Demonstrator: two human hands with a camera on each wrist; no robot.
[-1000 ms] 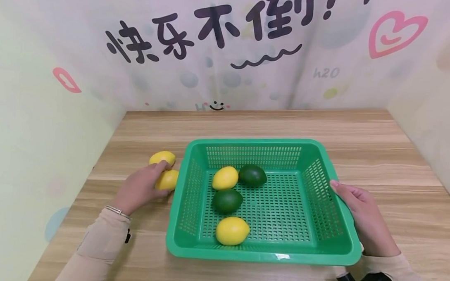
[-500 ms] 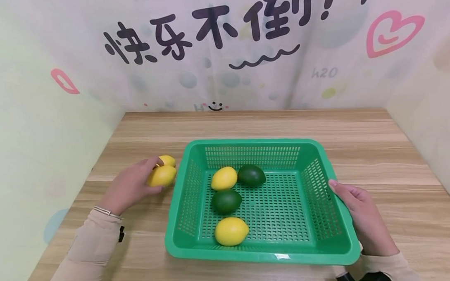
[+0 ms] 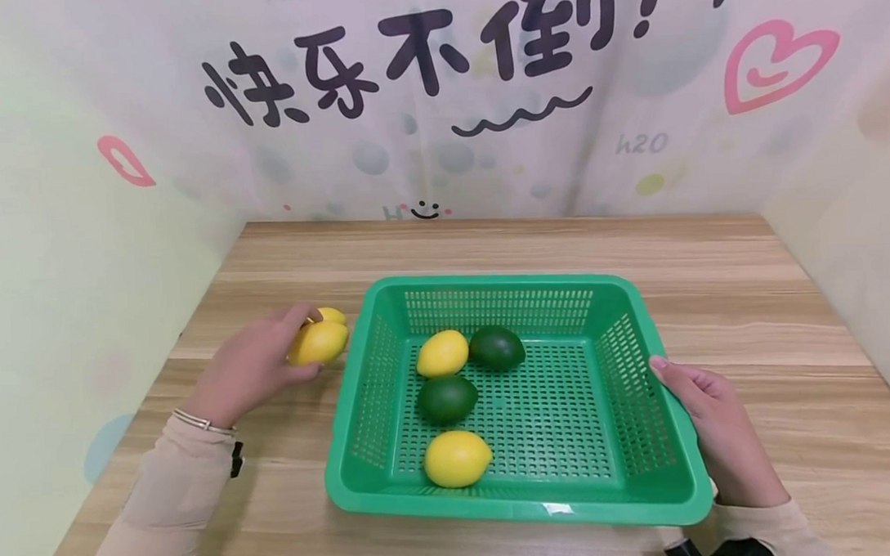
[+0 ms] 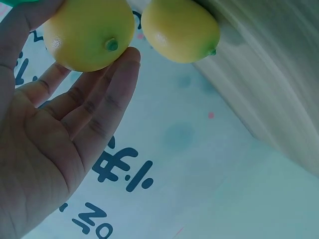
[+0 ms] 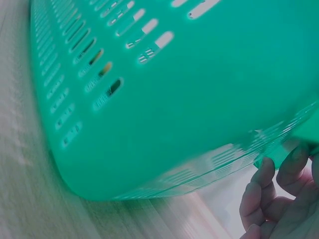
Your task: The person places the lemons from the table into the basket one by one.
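Observation:
My left hand [image 3: 252,362] holds a yellow lemon [image 3: 318,342] between thumb and fingers, left of the green basket [image 3: 608,511]. Behind it, partly hidden, a second lemon [image 3: 333,315] sits on the table; the left wrist view shows this other lemon [image 4: 180,31] apart from the held lemon [image 4: 92,35]. My right hand [image 3: 723,432] grips the basket's right rim, thumb over the edge. Inside the basket, toward its left, are a lemon [image 3: 443,353] at the back, a dark green lemon-shaped fruit [image 3: 497,347] beside it, another dark green fruit [image 3: 448,399], and a lemon [image 3: 457,458] in front.
The basket stands on a wood-grain table [image 3: 503,243]. A printed cloth wall [image 3: 338,167] with black lettering closes off the back, and pale walls stand at the left and right.
My left hand has taken hold of the nearer lemon and moved it a little left and up, away from the basket's edge. The right hand and basket stay nearly still.

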